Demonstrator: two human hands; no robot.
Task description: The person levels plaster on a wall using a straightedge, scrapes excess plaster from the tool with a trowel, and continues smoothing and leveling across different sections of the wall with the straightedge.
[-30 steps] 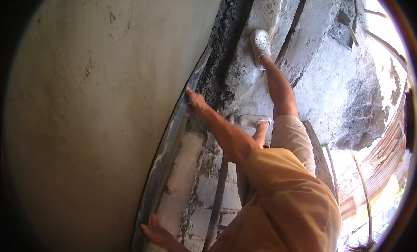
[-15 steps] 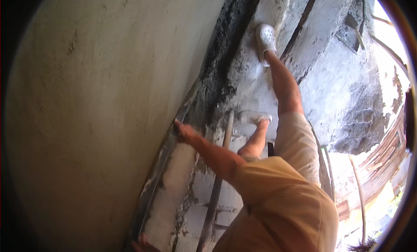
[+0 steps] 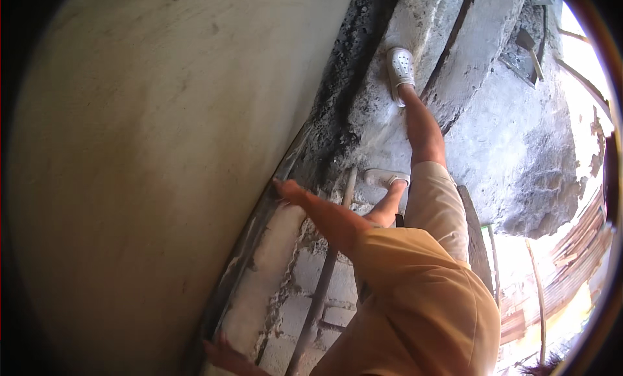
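A long straightedge (image 3: 257, 232) lies along the plastered wall (image 3: 149, 168), probably stiff and best held at two spaced points; the right hand (image 3: 291, 192) grips its edge; the left hand's (image 3: 224, 354) closure is too blurred to tell.

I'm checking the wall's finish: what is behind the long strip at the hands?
In view, left of the long strip, the pale wall shows; right of it, a whitish ledge. Whatever lies directly behind the strip is covered and cannot be seen.
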